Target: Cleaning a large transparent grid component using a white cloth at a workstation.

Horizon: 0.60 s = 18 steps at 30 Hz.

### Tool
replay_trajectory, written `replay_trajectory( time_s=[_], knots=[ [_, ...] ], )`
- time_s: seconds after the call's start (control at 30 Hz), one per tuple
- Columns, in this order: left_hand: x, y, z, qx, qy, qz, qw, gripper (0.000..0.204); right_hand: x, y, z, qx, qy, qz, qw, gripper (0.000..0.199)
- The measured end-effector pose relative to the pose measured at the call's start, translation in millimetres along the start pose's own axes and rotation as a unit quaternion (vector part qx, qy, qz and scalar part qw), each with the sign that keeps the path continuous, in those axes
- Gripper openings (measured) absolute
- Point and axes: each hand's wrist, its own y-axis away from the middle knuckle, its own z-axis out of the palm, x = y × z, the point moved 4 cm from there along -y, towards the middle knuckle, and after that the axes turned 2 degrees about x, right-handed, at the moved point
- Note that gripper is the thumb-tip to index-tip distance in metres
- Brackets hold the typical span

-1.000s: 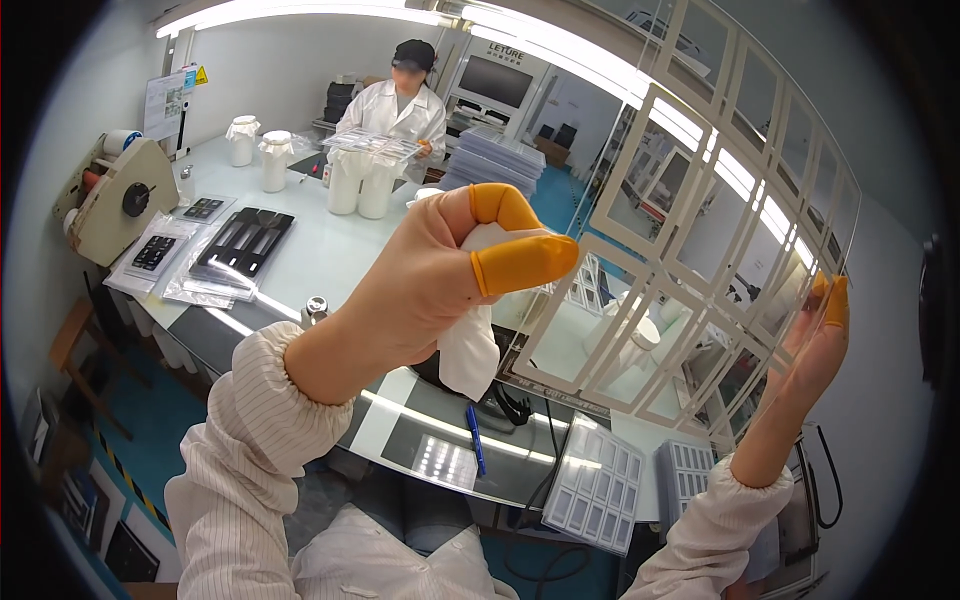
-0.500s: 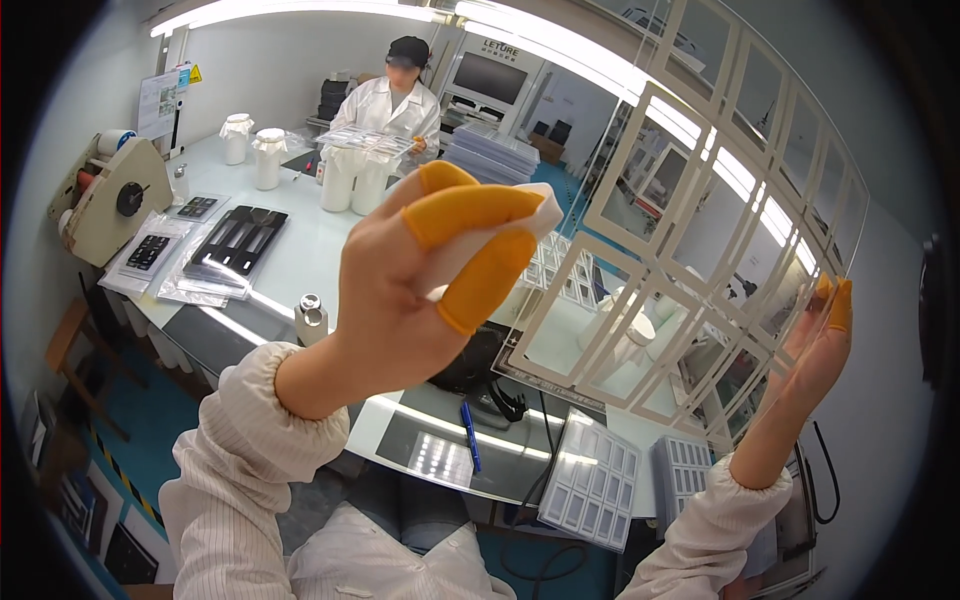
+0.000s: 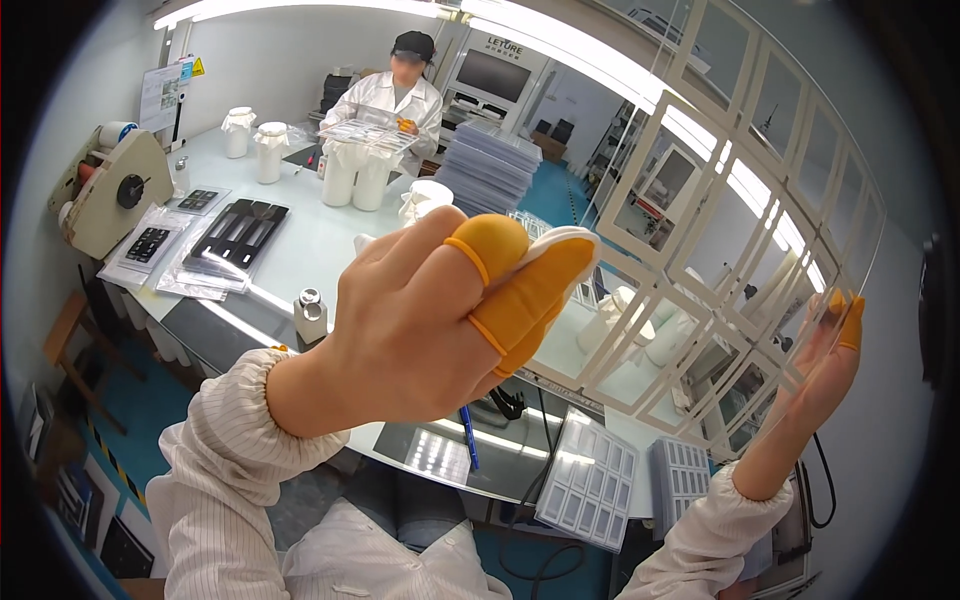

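My left hand (image 3: 420, 325), in orange finger cots, is closed on a folded white wiping cloth (image 3: 560, 233). Only a strip of the cloth shows along the fingertips. The hand is raised in front of the left side of a large clear sheet (image 3: 700, 265) printed with rows of pale rectangular frames. My right hand (image 3: 825, 360), also with orange finger cots, grips this sheet by its right edge. It is held up tilted over the table, and ceiling lights reflect in it. From this angle I cannot tell whether the cloth touches the sheet.
Across the table (image 3: 300, 215) a person (image 3: 390, 100) in a white coat handles a similar sheet above white covered jars (image 3: 355, 178). Stacked sheets (image 3: 490, 165), black panels (image 3: 240, 238), a metal bottle (image 3: 311, 315), a blue pen (image 3: 469, 440) and framed sheets (image 3: 590, 480) lie around.
My left hand has turned so its back faces me, and its fingertips have moved right and slightly down with the cloth. The sheet and my right hand have shifted slightly right.
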Motion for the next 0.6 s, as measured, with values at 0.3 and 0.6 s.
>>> replay_trajectory(
  time_s=[0.3,0.6],
  knots=[
    [7,-1,1,-0.018,0.047,0.009,0.999,0.028,7,3,1,0.026,0.000,0.015,1.000,0.021],
    [-1,1,8,0.069,-0.012,0.208,0.976,0.022,1,4,16,-0.039,-0.056,0.041,0.997,0.018]
  ],
)
